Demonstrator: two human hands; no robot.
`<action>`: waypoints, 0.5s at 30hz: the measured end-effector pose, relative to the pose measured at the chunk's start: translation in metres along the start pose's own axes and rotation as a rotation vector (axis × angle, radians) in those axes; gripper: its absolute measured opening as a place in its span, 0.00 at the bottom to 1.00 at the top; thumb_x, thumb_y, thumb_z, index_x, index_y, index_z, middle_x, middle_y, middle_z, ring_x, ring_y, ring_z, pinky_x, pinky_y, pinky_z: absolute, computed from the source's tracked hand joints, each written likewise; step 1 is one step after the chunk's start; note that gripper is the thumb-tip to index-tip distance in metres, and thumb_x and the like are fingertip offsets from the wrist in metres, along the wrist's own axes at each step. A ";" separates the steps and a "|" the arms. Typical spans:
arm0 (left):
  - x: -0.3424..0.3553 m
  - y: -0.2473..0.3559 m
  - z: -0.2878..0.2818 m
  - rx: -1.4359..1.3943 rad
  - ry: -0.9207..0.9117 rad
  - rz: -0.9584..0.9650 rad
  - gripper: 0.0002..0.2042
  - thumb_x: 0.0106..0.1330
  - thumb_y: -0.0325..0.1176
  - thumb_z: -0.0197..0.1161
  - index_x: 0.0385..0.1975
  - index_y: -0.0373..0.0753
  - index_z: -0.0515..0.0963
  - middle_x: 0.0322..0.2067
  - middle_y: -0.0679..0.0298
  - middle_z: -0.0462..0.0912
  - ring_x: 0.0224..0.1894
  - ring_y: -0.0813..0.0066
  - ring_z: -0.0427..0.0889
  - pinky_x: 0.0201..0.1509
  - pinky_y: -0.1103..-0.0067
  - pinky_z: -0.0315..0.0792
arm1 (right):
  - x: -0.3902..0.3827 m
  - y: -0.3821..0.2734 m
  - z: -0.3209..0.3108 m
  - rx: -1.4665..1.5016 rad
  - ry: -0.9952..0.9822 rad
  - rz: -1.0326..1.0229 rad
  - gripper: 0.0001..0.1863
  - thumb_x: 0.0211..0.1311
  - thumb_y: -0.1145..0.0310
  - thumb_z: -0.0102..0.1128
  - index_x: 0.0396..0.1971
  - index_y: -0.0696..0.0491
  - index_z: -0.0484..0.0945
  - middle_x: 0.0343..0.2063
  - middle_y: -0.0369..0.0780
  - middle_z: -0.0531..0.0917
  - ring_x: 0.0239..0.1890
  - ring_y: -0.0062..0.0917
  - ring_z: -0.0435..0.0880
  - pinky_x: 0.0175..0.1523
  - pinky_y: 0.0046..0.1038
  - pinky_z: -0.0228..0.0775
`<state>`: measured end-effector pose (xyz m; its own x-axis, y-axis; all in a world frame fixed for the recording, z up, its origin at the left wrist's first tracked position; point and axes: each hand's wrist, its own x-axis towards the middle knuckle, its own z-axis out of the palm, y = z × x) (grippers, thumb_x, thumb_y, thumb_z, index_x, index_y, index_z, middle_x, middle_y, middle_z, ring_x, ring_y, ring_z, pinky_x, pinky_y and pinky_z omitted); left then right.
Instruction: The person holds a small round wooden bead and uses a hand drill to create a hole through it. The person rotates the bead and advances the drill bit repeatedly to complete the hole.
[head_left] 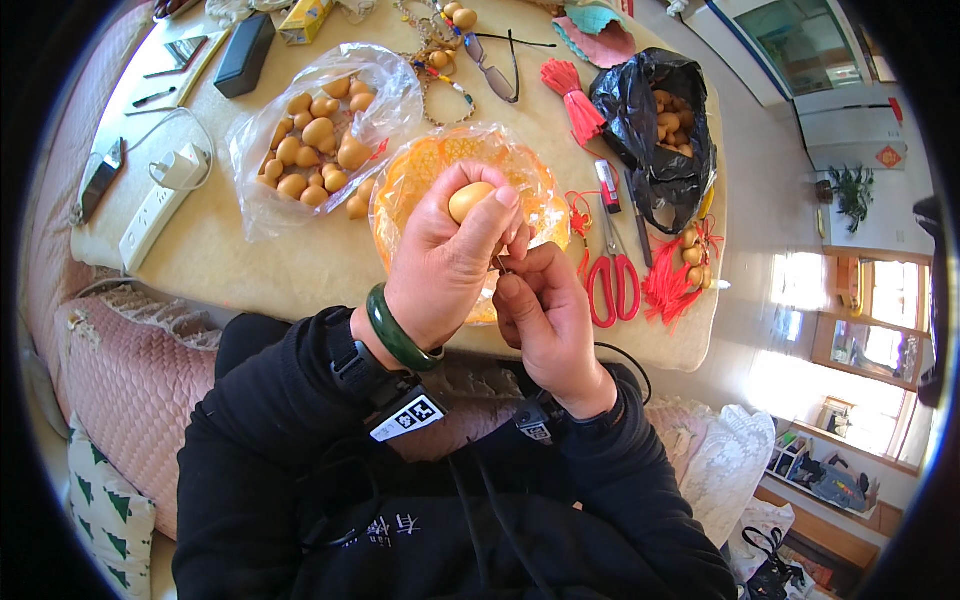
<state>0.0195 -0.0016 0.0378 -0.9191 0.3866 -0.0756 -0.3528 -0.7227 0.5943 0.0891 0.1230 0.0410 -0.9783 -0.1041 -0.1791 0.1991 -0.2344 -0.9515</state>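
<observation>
My left hand [440, 250], a green bangle on its wrist, is closed around a small tan gourd [469, 200] above an orange tray [405, 170] lined with clear plastic. Just below it, my right hand [548, 320] pinches something thin, like a needle or wire [503, 266], between thumb and forefinger; what it is exactly is hard to make out. To the upper left lies a clear bag of gourds [318, 130]. Red-handled scissors [625, 290] lie to the right of my hands, with red tassels [665, 290] and strung gourds [693, 255] beside them.
A black bag [635, 120] holds more gourds at the back right. A marker [608, 186], pink tassel [573, 100], glasses [495, 80] and beaded strings [438, 72] lie behind. On the left are a power strip [155, 215], phone [103, 180] and dark case [244, 55]. A quilted sofa [130, 410] borders the table.
</observation>
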 end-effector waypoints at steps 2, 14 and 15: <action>0.000 0.001 0.000 -0.036 -0.032 -0.005 0.06 0.73 0.31 0.57 0.41 0.41 0.68 0.26 0.70 0.70 0.30 0.82 0.72 0.35 0.84 0.68 | 0.002 0.001 -0.002 0.135 -0.048 0.035 0.05 0.74 0.70 0.51 0.42 0.51 0.66 0.22 0.29 0.69 0.20 0.09 0.61 0.23 0.15 0.50; -0.001 0.003 -0.001 0.056 0.005 -0.017 0.05 0.72 0.30 0.58 0.40 0.40 0.69 0.25 0.70 0.73 0.29 0.83 0.74 0.34 0.85 0.68 | 0.002 0.009 0.003 -0.267 0.064 -0.168 0.05 0.72 0.75 0.52 0.41 0.53 0.66 0.21 0.30 0.70 0.21 0.09 0.63 0.25 0.15 0.54; -0.001 0.003 -0.001 0.059 0.019 -0.004 0.05 0.72 0.30 0.58 0.40 0.40 0.69 0.25 0.70 0.72 0.29 0.83 0.74 0.34 0.85 0.68 | 0.003 0.010 0.004 -0.432 0.083 -0.295 0.05 0.72 0.75 0.52 0.41 0.53 0.66 0.22 0.31 0.70 0.21 0.09 0.64 0.25 0.16 0.55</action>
<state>0.0197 -0.0047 0.0392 -0.9211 0.3780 -0.0928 -0.3460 -0.6858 0.6403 0.0881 0.1166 0.0316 -0.9939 -0.0128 0.1091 -0.1096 0.1794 -0.9776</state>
